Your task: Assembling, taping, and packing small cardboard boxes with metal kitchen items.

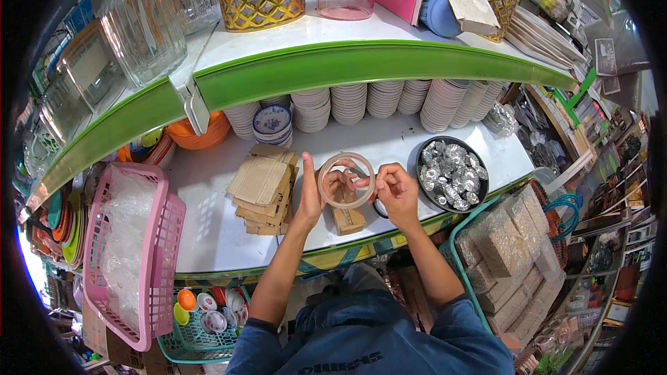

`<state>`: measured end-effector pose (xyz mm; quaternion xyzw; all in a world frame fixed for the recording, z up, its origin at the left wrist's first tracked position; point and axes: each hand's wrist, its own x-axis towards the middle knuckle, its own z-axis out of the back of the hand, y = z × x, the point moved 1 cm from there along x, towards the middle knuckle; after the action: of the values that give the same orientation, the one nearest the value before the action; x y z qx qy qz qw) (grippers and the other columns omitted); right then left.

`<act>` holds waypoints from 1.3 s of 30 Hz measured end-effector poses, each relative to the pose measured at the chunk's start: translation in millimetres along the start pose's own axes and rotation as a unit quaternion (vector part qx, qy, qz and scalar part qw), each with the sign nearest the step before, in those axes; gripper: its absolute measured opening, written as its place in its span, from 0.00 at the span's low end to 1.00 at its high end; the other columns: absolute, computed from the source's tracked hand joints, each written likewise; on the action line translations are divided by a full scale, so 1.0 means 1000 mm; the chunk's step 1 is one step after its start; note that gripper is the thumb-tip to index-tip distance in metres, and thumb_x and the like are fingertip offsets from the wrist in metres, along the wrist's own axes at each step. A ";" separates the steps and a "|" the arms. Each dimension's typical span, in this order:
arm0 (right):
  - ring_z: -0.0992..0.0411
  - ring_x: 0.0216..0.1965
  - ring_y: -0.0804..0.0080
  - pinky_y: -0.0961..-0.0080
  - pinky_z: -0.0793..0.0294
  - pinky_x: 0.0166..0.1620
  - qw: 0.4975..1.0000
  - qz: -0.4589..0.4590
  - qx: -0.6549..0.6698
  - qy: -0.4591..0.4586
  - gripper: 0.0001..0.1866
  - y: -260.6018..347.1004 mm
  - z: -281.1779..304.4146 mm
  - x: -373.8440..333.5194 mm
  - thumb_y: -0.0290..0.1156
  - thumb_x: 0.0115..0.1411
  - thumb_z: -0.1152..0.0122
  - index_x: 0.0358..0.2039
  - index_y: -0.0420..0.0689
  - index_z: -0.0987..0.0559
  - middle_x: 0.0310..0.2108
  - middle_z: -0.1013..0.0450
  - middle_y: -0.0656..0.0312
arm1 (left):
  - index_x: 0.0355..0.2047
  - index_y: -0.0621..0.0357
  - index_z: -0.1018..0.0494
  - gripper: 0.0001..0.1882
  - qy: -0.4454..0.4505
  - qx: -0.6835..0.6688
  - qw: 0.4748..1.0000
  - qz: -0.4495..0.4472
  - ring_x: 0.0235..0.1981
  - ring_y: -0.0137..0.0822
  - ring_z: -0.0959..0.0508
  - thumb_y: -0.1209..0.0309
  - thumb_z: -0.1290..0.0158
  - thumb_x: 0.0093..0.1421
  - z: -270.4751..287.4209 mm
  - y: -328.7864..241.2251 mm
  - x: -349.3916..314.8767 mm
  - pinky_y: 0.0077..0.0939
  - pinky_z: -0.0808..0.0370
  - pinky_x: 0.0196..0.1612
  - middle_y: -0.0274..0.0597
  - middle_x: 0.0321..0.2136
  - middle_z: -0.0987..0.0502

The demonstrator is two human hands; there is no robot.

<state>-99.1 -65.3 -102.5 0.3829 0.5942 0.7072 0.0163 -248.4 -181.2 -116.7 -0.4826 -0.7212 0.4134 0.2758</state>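
A roll of clear adhesive tape (pixel 347 205) is held up over the white shelf, its open ring facing up. My left hand (pixel 310 198) grips it from the left, thumb raised and fingers showing through the ring. At the roll's right rim, my right hand (pixel 398 198) pinches with thumb and forefinger; any loose tape end is too fine to see. Below the roll lies a small folded piece of brown cardboard (pixel 349 222). Left of my hands is a stack of flattened cardboard pieces (pixel 258 180). To their right, a round black tray (pixel 420 167) holds many small silvery metal pieces (pixel 453 175).
Stacked bowls (pixel 349 103) line the back under a green-edged upper shelf (pixel 389 55) with glass jars (pixel 142 24). A pink basket (pixel 154 264) of clear plastic stands left, above a green basket (pixel 198 347). Wrapped brown blocks (pixel 511 243) fill a crate at right.
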 end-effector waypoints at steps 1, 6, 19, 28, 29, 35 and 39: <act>0.21 0.31 0.69 0.80 0.22 0.29 0.997 -0.048 0.060 0.003 0.08 0.000 -0.007 -0.001 0.29 0.67 0.48 0.40 0.38 0.33 0.37 0.22 0.51 | 0.47 0.65 0.30 0.50 -0.025 -0.014 1.000 0.002 0.37 0.34 0.24 0.28 0.82 0.61 0.004 0.003 0.000 0.24 0.29 0.44 0.46 0.31 0.23; 0.19 0.37 0.63 0.86 0.25 0.25 0.969 -0.205 0.129 0.046 0.05 -0.005 -0.016 -0.017 0.29 0.71 0.59 0.44 0.41 0.38 0.33 0.24 0.55 | 0.45 0.67 0.30 0.49 -0.003 -0.039 0.998 -0.049 0.38 0.36 0.24 0.30 0.81 0.63 -0.002 -0.002 -0.004 0.26 0.30 0.48 0.49 0.32 0.23; 0.20 0.38 0.76 0.90 0.37 0.13 0.958 -0.277 0.074 0.023 0.06 -0.007 -0.015 -0.038 0.29 0.70 0.56 0.43 0.41 0.33 0.32 0.26 0.61 | 0.36 0.62 0.32 0.39 0.004 -0.062 0.996 -0.063 0.49 0.41 0.26 0.37 0.78 0.67 -0.007 -0.004 0.001 0.34 0.32 0.56 0.54 0.40 0.24; 0.21 0.35 0.80 0.88 0.33 0.18 0.950 -0.308 0.048 -0.024 0.06 -0.005 -0.021 -0.035 0.28 0.68 0.54 0.42 0.42 0.30 0.31 0.21 0.60 | 0.17 0.56 0.43 0.34 -0.033 -0.075 0.986 -0.148 0.53 0.50 0.28 0.45 0.75 0.71 0.000 0.008 -0.008 0.41 0.33 0.57 0.58 0.38 0.24; 0.21 0.35 0.80 0.88 0.32 0.20 0.950 -0.309 0.048 -0.011 0.06 -0.007 -0.020 -0.034 0.29 0.68 0.54 0.42 0.42 0.30 0.32 0.20 0.60 | 0.16 0.57 0.43 0.33 -0.055 -0.049 0.981 -0.181 0.52 0.50 0.27 0.46 0.75 0.72 -0.001 0.007 -0.010 0.41 0.34 0.58 0.58 0.37 0.24; 0.22 0.33 0.83 0.89 0.31 0.23 0.945 -0.324 0.034 0.040 0.08 -0.004 -0.016 -0.025 0.31 0.68 0.52 0.43 0.41 0.28 0.34 0.19 0.62 | 0.14 0.56 0.44 0.34 -0.098 0.155 0.943 -0.279 0.50 0.53 0.25 0.49 0.80 0.73 -0.005 0.000 -0.034 0.47 0.34 0.59 0.52 0.28 0.26; 0.23 0.33 0.84 0.89 0.31 0.25 0.942 -0.332 0.020 0.053 0.10 -0.006 -0.015 -0.024 0.31 0.68 0.51 0.43 0.40 0.26 0.31 0.21 0.65 | 0.18 0.59 0.43 0.28 -0.046 0.170 0.922 -0.345 0.36 0.38 0.27 0.51 0.64 0.71 -0.006 0.000 -0.043 0.45 0.34 0.60 0.40 0.23 0.37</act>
<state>-92.8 -87.6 -120.2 0.1265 0.7017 0.6687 0.2109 -227.4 -218.8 -114.1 -0.1301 -0.7736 0.4310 0.4459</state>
